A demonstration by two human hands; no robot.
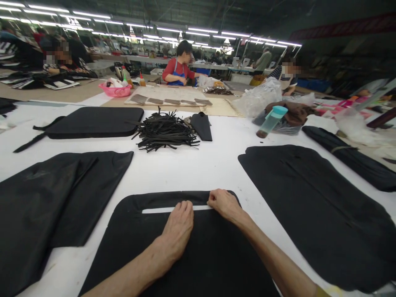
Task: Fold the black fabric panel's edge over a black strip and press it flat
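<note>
A black fabric panel (198,255) lies on the white table (192,169) right in front of me, with a long narrow slot cut near its far edge that shows the white table through it. My left hand (178,229) rests on the panel just below the slot, fingers curled down against the fabric. My right hand (223,204) sits at the slot's right end, fingers bent and pressed on the black strip above the slot. Neither hand lifts anything clear of the table.
More black panels lie left (52,198) and right (312,206). A heap of black strips (163,131) and a flat black pad (93,121) sit further back. A teal-capped bottle (270,121) and plastic bags stand at back right. People work at far tables.
</note>
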